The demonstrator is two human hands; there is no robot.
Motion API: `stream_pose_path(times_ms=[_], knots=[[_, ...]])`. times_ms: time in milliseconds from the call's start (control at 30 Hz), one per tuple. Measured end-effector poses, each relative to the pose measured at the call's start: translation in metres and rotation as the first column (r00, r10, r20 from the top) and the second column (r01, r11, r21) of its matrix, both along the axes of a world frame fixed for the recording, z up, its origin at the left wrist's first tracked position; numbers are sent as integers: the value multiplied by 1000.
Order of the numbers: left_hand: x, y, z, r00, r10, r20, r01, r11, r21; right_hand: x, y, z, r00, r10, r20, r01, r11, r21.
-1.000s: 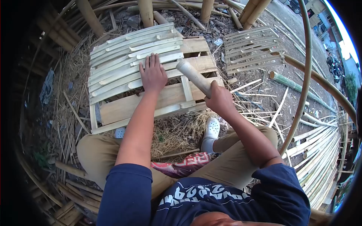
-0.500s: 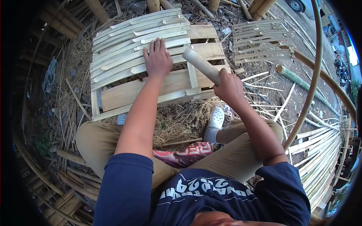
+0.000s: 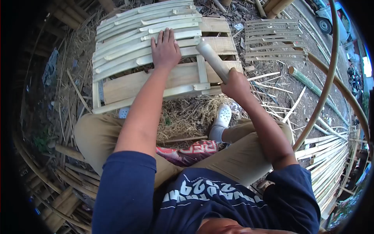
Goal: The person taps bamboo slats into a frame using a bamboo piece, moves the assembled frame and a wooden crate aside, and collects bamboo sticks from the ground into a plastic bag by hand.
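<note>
My left hand lies flat with fingers spread on the pale bamboo slats of a low slatted panel. A short, round wooden mallet is gripped in my right hand. It slants up and left, its blunt head over the panel near the right ends of the slats; I cannot tell if it touches them. The slats lie side by side across wider flat boards, with gaps between some. A crosspiece runs between the lower boards.
A smaller slatted panel lies at the upper right. Beyond it are a green bamboo pole, a bent pole and a stack of long strips. Straw and offcuts cover the ground around my shoes. A vehicle stands farther off.
The view has shifted, so the panel sits higher in the picture. The mallet's head is slightly nearer the slat ends. My left hand keeps its place on the slats.
</note>
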State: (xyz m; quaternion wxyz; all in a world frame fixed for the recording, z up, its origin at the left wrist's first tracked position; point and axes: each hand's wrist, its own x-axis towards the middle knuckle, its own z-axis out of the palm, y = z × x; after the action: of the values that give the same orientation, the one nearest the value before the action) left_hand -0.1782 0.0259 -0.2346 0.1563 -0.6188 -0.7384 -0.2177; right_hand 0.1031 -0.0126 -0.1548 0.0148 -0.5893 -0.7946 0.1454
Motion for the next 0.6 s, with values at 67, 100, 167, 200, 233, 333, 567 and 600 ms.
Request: stream_pose_path(times_ms=[67, 100, 167, 200, 233, 333, 567, 600], knots=[[-2, 7, 3, 1000, 1, -8, -1, 1000, 24, 0, 4, 10, 999, -9, -34, 13, 993, 115], [-2, 4, 2, 1000, 7, -11, -6, 1000, 25, -7, -3, 24, 997, -25, -75, 34, 991, 126], [0, 0, 0, 1000, 13, -22, -13, 1000, 9, -1, -3, 15, 995, 20, -100, -3, 986, 165], [3, 0, -2, 1000, 10, -16, -10, 1000, 2, 3, -5, 10, 998, 24, -58, -16, 990, 143], [2, 1, -2, 1000, 12, -12, -12, 1000, 2, 4, -5, 9, 999, 35, -19, -33, 991, 127], [0, 2, 0, 1000, 18, -18, -18, 1000, 7, 2, -6, 3, 996, 82, -19, -76, 972, 225], [-1, 4, -4, 1000, 29, -9, -29, 999, 24, -6, -9, 38, 954, 63, -295, 58, 921, 386], [-4, 4, -3, 999, 31, -16, -31, 999, 28, -12, -15, 45, 908, 61, -415, 144, 884, 444]])
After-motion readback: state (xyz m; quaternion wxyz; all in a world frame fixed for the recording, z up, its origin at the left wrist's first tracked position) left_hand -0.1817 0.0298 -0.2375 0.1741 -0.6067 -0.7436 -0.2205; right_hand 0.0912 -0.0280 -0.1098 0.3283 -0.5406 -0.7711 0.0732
